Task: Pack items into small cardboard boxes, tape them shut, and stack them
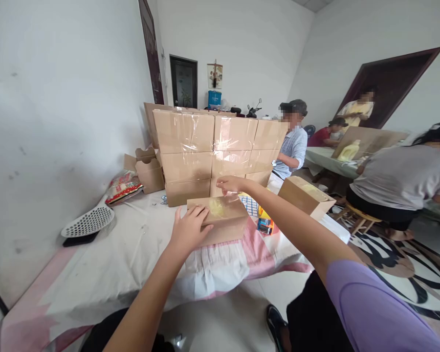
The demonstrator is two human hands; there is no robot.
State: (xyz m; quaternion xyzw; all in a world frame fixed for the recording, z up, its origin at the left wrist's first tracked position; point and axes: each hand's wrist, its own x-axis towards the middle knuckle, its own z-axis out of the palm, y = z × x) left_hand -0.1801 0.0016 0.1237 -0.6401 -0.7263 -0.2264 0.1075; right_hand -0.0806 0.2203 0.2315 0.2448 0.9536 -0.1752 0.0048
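Note:
A small closed cardboard box (223, 230) sits on the cloth-covered table in front of me, with a strip of yellowish tape (216, 208) across its top. My left hand (192, 222) lies on the box's left side, fingers stretched over the top and thumb against the front. Over the far edge of the box, my right hand (230, 185) is closed in a pinch. A thin shiny bit shows below those fingertips, too small to name. Behind stands a stack of taped cardboard boxes (185, 132), several in all.
Another carton (306, 195) stands at the table's right end, near orange-and-blue packets (266, 226). Leftward are an open box (149, 173), a red food bag (122, 188) and a white perforated object (90, 222). A person (293, 139) sits behind the stack; others sit at right.

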